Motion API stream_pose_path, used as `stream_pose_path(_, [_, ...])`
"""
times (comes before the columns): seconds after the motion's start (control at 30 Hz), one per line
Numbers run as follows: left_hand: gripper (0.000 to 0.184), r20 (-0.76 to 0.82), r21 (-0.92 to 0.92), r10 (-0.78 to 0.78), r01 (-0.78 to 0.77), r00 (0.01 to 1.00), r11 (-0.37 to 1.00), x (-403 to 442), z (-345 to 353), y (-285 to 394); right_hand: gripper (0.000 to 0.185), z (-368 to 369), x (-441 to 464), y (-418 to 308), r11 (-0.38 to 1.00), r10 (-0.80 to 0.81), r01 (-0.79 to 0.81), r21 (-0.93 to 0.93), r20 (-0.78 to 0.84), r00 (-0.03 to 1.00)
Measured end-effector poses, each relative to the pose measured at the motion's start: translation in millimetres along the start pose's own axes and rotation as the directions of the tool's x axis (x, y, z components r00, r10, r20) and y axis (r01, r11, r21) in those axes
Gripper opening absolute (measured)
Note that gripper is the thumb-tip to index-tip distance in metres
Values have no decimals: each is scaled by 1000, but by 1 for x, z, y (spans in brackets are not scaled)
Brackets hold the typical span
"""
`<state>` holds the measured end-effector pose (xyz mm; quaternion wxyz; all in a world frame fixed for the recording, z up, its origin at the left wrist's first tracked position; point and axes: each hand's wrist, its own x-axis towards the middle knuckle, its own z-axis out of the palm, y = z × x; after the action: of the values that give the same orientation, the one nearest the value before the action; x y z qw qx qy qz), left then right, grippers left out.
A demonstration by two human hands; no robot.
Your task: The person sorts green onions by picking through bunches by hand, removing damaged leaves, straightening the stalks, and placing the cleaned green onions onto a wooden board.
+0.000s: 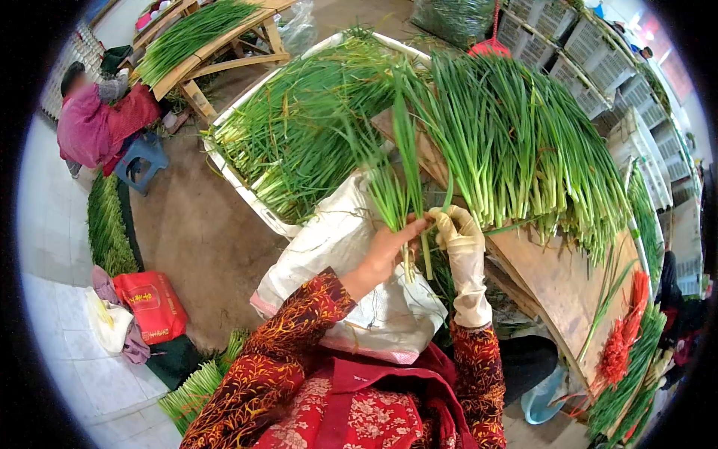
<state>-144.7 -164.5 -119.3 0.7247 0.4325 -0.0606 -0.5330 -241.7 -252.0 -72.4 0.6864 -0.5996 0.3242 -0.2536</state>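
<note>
My bare left hand point(393, 247) is closed around a small bunch of Chinese chives point(396, 194), leaves pointing away from me and pale stem ends sticking out below. Right beside it, my right hand point(460, 236) wears a cream rubber glove. Its fingers are pinched on a chive stalk point(448, 196), close to the bunch. Under both hands, a white woven sack point(314, 258) covers my lap. A thick row of chives point(523, 142) lies on the wooden board point(572, 280) to the right. Loose, tangled chives point(307, 120) fill the white-rimmed tub point(250, 196) ahead.
Red ties point(624, 337) hang at the board's right edge, above a blue basin point(544, 396). At the far left a person point(105, 120) sits near a blue stool point(142, 161) and a wooden bench point(202, 63). Crates point(591, 56) are stacked back right; a red bag point(152, 307) lies left.
</note>
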Motion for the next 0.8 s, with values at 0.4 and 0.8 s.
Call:
stream_pose_path(0.4, [26,-91,130,323,-310,942,942,9,-31,53,24,-66,-84,52,952,277,-160,-260,512,813])
stream_pose_path(0.8, [41,41,-55,-41,43,998,998,3,16,13,27,-51,-36,0,981,195,-196,6,81,978])
